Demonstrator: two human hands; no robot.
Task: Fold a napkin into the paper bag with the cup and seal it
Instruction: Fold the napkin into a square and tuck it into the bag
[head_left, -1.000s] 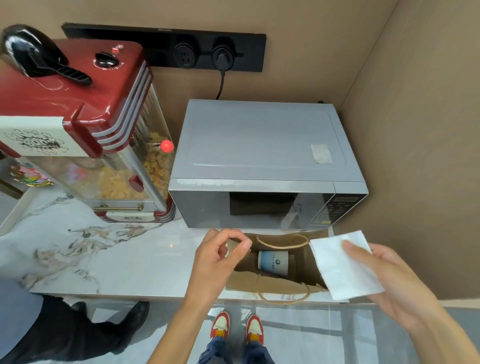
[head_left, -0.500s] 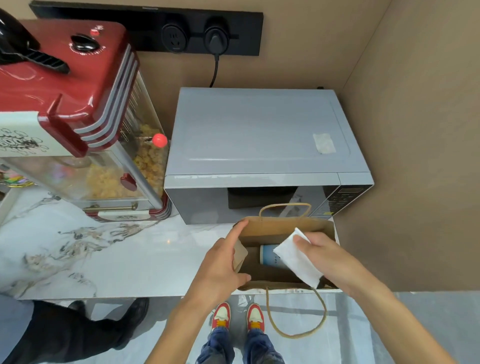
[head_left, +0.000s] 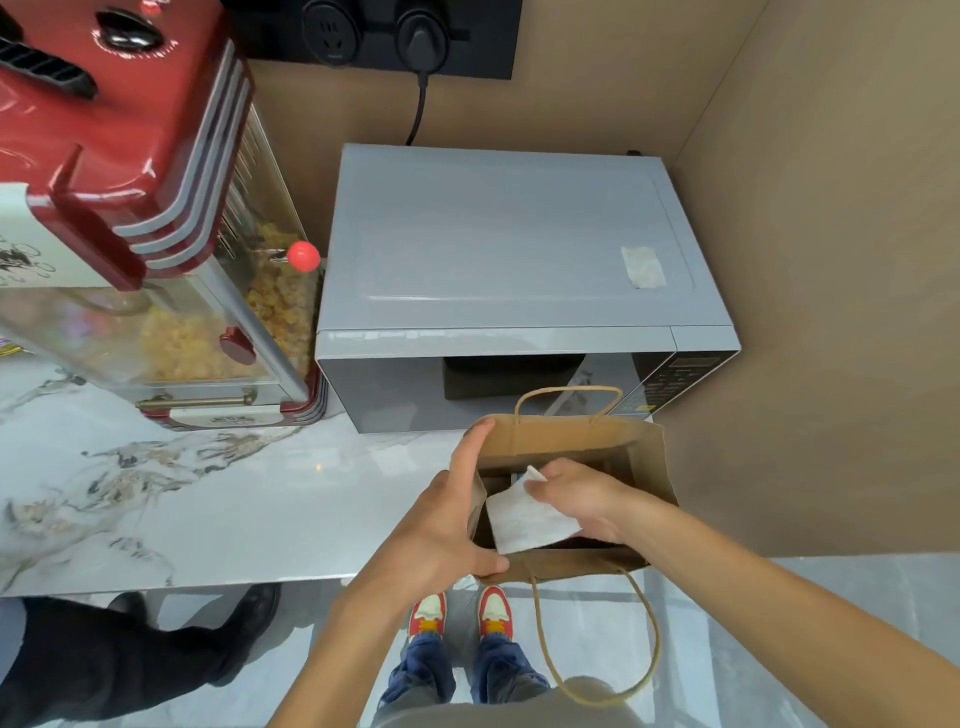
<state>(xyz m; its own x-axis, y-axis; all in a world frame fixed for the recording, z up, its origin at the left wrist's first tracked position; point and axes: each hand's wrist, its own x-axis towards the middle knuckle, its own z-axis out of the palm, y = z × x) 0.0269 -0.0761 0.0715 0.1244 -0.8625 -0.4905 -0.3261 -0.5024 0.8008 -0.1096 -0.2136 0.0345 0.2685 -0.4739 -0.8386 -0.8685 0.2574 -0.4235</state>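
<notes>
Marble-patterned counter (head_left: 218, 499), tan walls behind: a microwave (head_left: 509, 291) stands at the back right corner with a red popcorn machine (head_left: 135, 218) beside it toward the left. At the counter's front edge, just before the microwave door, stands an open brown paper bag (head_left: 644, 467), one rope handle up at its far rim, the other hanging off the front edge.

From my remote seat I read this as the loading step. My left hand (head_left: 447, 535) clasps the bag's left wall, thumb at the near rim and fingers reaching along the far corner, steadying the mouth open. My right hand (head_left: 576, 499) sits inside the mouth, pinching a white folded napkin (head_left: 524, 517) that lies tilted, partly down in the bag. The cup is hidden beneath napkin and hand; only a sliver of something pale shows at the napkin's upper edge, and I cannot say what it is.

My judgement: the napkin is nearly in but not let go. Next I would need to release it beside the cup, draw the right hand clear, then bring the rims together and fold them to seal.
</notes>
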